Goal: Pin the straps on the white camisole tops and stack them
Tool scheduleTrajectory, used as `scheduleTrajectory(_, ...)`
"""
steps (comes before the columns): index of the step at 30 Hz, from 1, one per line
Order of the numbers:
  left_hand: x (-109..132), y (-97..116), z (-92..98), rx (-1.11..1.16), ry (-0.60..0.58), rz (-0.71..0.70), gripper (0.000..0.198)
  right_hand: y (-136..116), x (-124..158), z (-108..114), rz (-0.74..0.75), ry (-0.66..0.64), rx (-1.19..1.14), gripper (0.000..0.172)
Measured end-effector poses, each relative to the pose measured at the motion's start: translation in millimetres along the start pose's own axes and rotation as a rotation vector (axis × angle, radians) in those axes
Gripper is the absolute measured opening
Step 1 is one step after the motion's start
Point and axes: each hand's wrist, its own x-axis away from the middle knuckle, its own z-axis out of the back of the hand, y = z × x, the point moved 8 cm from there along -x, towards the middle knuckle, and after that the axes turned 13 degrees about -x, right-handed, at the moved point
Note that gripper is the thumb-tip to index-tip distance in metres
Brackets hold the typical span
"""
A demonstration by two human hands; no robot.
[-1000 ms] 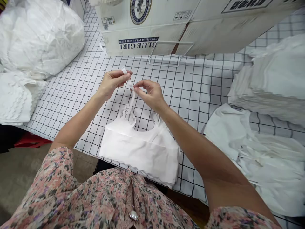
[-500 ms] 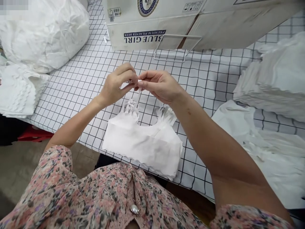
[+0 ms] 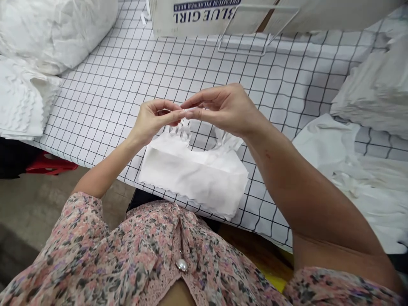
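A white bra [image 3: 194,170] lies flat near the front edge of the table, its thin straps loosely gathered at the two upper corners. Above its left strap, my left hand [image 3: 153,119] pinches with thumb and fingertips. My right hand [image 3: 231,108] meets it there, thumb and fingers pressed together. A small bit of white strap shows between the fingertips of both hands; most of it is covered by the fingers.
The table has a checked cloth [image 3: 121,76]. At the back stand a cardboard box [image 3: 197,21] and a white wire stand [image 3: 242,52]. White fabric stacks [image 3: 366,93] lie right, a loose white garment [image 3: 328,140] nearer. Left are a full white bag [image 3: 57,34] and folded white pieces [image 3: 25,97].
The view has tilted down, so the box sits higher in the picture. My left fingers have straightened and my right hand has arched, with both hands still meeting at the strap.
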Motion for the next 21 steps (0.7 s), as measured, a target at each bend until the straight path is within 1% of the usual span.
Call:
scheduleTrajectory(3, 9, -4, -6.8, -0.026, 0.006, 0.010, 0.033, -7, 12, -7, 0.019, 0.058, 0.093, 0.019)
scheduleTrajectory(5, 15, -8, -11.9, -0.044, -0.006, 0.007, 0.033, -5, 21, -11, 0.021, 0.095, 0.137, 0.013)
scheduleTrajectory(8, 24, -12, -15.1, -0.096, 0.037, -0.013, 0.033, 4, 32, -17, 0.010, 0.144, 0.148, 0.012)
scheduleTrajectory(11, 34, -15, -15.5, -0.122, 0.078, -0.070, 0.029, 12, 42, -19, -0.003, 0.172, 0.125, 0.011)
scheduleTrajectory(13, 44, -18, -14.5, -0.191, 0.072, -0.129, 0.025, 16, 47, -22, -0.020, 0.122, 0.138, 0.010)
scheduleTrajectory(15, 55, -27, -14.1, -0.370, 0.038, -0.185, 0.022, 22, 51, -27, -0.044, 0.016, 0.205, 0.011)
scheduleTrajectory(18, 71, -49, -16.5, -0.717, -0.032, -0.235, 0.022, 38, 56, -36, -0.070, -0.126, 0.349, 0.018)
scheduleTrajectory(19, 74, -57, -17.2, -0.803, -0.040, -0.241, 0.023, 44, 57, -38, -0.072, -0.158, 0.385, 0.021)
scheduleTrajectory(21, 78, -68, -19.0, -0.900, -0.041, -0.242, 0.026, 55, 57, -44, -0.066, -0.205, 0.421, 0.026)
